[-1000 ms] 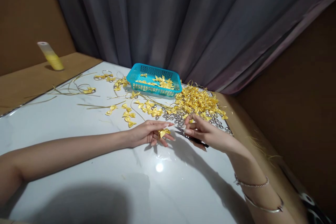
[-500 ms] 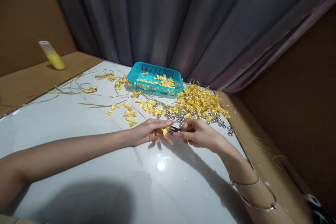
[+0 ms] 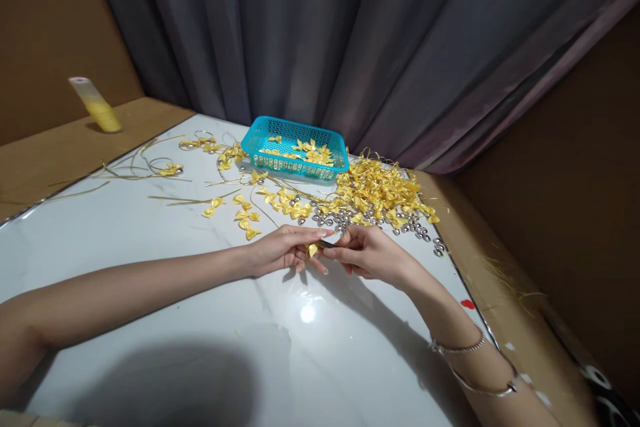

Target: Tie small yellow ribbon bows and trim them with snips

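My left hand (image 3: 280, 253) is closed at the thumb and finger on a yellow ribbon bow (image 3: 313, 251), its other fingers spread below. My right hand (image 3: 373, 253) meets it from the right, pinching a slim dark tool (image 3: 327, 244) whose tip reaches the bow. Whether that tool is tweezers or small scissors I cannot tell, as the fingers cover most of it. Just beyond my hands lie loose yellow bows (image 3: 283, 200) and small silvery metal pieces (image 3: 341, 220). A large heap of yellow bows with gold cords (image 3: 381, 188) is behind my right hand.
A turquoise plastic basket (image 3: 300, 172) holding yellow bows stands at the back of the white marbled table (image 3: 200, 340). Gold cords (image 3: 193, 199) lie to the left. A bottle with yellow contents (image 3: 103, 113) is at far left. Grey curtains (image 3: 295, 33) hang behind.
My right hand has shifted slightly left, closer to my left hand, and less of the dark tool shows between them. The left hand keeps its hold on the bow.
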A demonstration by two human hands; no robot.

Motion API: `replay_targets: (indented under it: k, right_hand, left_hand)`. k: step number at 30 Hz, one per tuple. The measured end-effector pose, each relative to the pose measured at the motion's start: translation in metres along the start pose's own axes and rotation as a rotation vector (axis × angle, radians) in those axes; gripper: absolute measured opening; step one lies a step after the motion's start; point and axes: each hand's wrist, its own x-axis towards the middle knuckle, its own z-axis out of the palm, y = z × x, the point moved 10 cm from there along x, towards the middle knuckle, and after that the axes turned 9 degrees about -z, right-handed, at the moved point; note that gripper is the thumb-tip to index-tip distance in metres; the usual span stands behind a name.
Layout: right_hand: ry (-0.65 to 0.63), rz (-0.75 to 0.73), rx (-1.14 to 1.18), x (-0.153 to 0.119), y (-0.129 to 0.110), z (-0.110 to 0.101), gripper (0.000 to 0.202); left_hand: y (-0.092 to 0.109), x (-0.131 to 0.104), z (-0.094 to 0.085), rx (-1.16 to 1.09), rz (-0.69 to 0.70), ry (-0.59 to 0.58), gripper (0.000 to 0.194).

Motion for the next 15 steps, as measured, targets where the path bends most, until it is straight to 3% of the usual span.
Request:
replay_targets:
  k: [15]
  right_hand:
    - [0.022, -0.062, -0.103, 0.0024, -0.0015, -0.0032, 0.034]
  left_hand:
    - [0.0009, 0.0000, -0.0006, 0.047, -0.003, 0.031, 0.037]
